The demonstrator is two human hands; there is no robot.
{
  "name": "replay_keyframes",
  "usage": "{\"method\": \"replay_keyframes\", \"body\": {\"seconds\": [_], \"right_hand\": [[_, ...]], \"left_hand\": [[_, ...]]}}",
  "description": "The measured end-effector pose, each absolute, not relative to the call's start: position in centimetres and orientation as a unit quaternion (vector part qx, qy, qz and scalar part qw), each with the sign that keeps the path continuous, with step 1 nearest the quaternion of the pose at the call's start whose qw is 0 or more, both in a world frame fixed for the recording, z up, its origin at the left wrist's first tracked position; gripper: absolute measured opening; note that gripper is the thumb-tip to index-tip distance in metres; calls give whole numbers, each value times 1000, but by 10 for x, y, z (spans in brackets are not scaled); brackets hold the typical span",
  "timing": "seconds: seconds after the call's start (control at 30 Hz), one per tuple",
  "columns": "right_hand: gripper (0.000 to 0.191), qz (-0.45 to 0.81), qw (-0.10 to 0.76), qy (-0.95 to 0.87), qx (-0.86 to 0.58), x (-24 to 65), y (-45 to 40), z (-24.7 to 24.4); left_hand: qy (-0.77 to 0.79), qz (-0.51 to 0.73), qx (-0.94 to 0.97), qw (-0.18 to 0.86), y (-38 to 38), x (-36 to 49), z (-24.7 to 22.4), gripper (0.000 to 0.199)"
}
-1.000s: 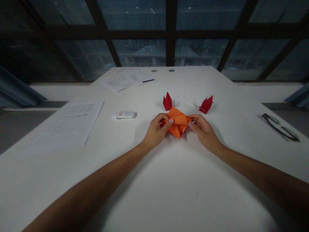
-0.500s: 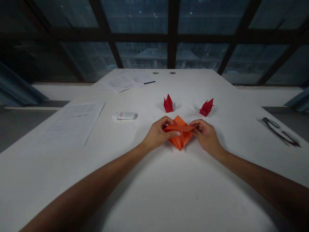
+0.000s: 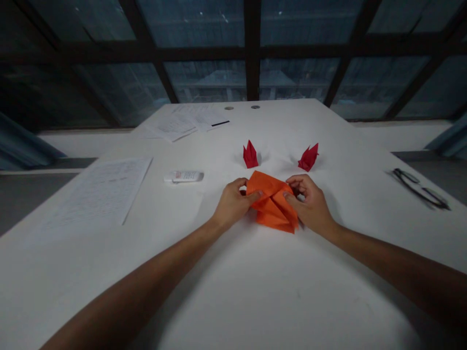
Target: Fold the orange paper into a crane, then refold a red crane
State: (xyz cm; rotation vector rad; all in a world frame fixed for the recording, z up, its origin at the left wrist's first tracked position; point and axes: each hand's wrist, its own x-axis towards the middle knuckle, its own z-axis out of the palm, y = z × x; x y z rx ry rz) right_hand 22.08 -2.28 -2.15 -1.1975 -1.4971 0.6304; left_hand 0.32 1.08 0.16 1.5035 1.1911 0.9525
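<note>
A creased sheet of orange origami paper (image 3: 272, 189) is held between both hands, its lower part tilted toward me with fold lines meeting near the middle. My left hand (image 3: 233, 199) pinches its left side, thumb on top and fingers behind. On the right side, my right hand (image 3: 310, 201) grips the paper with the thumb on its face; some fingertips are hidden. Just beyond the paper stand two folded red paper figures, one red figure (image 3: 250, 155) ahead of my left hand and another red figure (image 3: 308, 158) ahead of my right.
On the white table (image 3: 233, 291), a white remote-like object (image 3: 184, 176) lies left of my hands. Written sheets (image 3: 102, 189) are at the left, more papers (image 3: 182, 124) with a black pen (image 3: 220, 123) farther back. Black-framed glasses (image 3: 421, 189) rest at the right.
The orange paper has gone from a folded diamond shape to a wider, more opened-out sheet. Both hands still hold its sides, and the whole view has shifted slightly.
</note>
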Motion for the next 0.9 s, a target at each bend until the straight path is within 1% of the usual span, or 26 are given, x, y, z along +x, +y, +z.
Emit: {"method": "replay_keyframes", "body": {"seconds": [0.07, 0.1, 0.17, 0.23, 0.3, 0.37, 0.43, 0.5, 0.6, 0.67, 0.73, 0.8, 0.9], "right_hand": [[18, 265, 529, -621, -514, 222, -21, -21], [15, 265, 523, -623, -518, 223, -21, -20], [10, 264, 504, -636, -522, 224, -21, -19], [8, 279, 474, -658, -514, 224, -21, -19], [7, 308, 440, -683, -495, 224, -22, -19], [7, 331, 412, -702, -478, 223, -23, -19], [8, 338, 408, -704, -473, 223, -22, -20], [12, 333, 428, -690, -480, 223, -22, -21], [20, 312, 443, -687, -485, 222, -23, -21], [23, 268, 430, -714, -484, 221, -24, -20], [25, 207, 414, -746, -480, 219, -26, -18], [24, 168, 401, -765, -475, 217, -26, -16], [18, 171, 376, -779, -473, 217, -25, -17]], "left_hand": [[494, 326, 669, 450, 14, -2, 10, 29], [493, 291, 711, 408, 14, -5, 15, 25], [487, 265, 770, 317, 14, -10, 27, 19], [468, 265, 800, 266, 11, -12, 37, 22], [444, 287, 813, 244, 8, -10, 42, 24], [442, 296, 817, 224, 4, -7, 41, 22], [457, 305, 805, 223, 3, -3, 34, 16], [483, 319, 777, 247, 3, -1, 26, 11], [515, 373, 724, 267, 5, 3, 12, 17], [525, 401, 702, 266, 4, 5, 3, 22], [533, 401, 702, 251, 3, 8, -3, 27], [526, 405, 718, 210, 2, 10, -5, 36], [480, 430, 756, 114, 1, 12, -3, 61]]}}
